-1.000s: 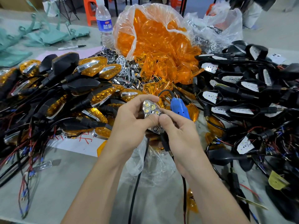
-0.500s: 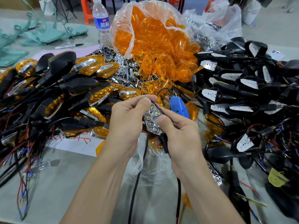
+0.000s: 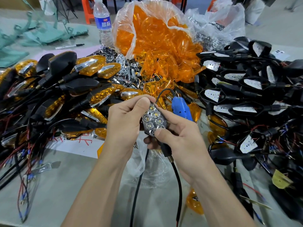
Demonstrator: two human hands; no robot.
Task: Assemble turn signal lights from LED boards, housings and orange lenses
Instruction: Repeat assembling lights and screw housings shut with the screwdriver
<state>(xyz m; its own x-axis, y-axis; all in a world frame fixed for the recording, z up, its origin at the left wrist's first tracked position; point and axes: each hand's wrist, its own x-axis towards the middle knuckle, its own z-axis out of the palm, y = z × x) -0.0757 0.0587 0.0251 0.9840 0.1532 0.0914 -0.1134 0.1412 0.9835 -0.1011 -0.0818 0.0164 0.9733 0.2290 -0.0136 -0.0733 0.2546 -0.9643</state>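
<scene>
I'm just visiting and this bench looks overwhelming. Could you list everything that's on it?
half-built light: one, chrome-faced, held centre front
loose lenses: many, orange, heaped centre back
finished lights: many, black and orange, piled left
housings with LED boards: many, black with white boards, piled right
chrome reflectors: many, silver, behind the finished lights
tool: one, blue, right of the held light
water bottle: one, clear, blue label, back
marker: one, white, back left
left hand: pinches the light's top
right hand: grips its lower end
</scene>
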